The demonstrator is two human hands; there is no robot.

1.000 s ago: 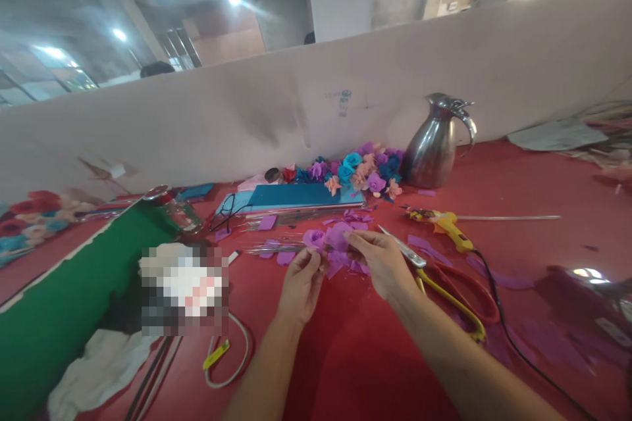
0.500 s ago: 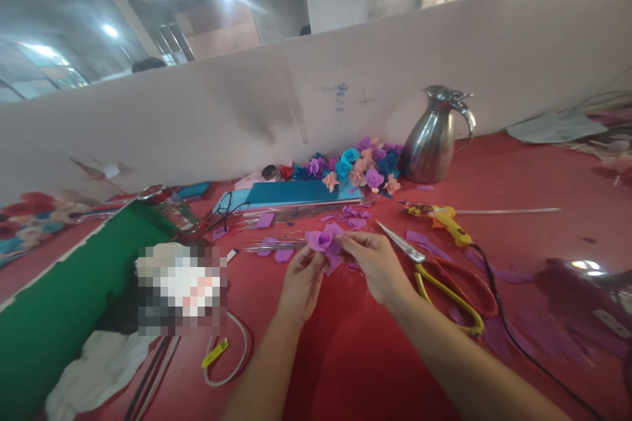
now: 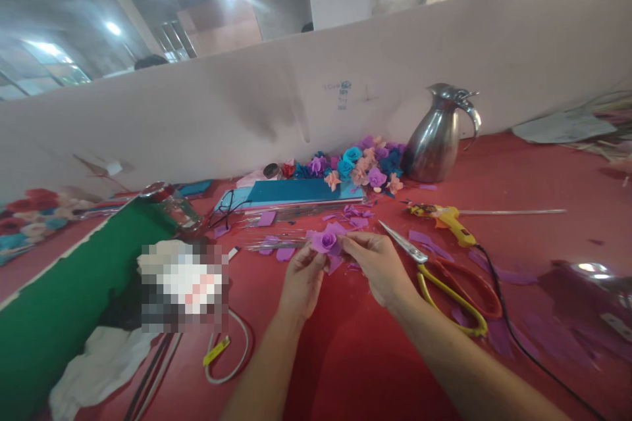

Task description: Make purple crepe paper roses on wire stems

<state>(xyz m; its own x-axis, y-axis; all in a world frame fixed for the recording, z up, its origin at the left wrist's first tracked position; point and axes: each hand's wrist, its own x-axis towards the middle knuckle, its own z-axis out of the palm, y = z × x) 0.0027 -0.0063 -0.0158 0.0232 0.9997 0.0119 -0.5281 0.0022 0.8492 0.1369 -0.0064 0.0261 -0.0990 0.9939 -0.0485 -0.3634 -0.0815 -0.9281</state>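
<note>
purple paper rose (image 3: 326,241) pinched between left hand (image 3: 302,279) and right hand (image 3: 379,264) over red table (image 3: 355,355).

A small purple paper rose (image 3: 326,241) sits just below the middle of the frame, above the red table. Its petals curl inward in a spiral, the bloom facing up and toward the camera. Loose purple petal flaps hang from its underside, pinched between fingertips on both sides
</note>
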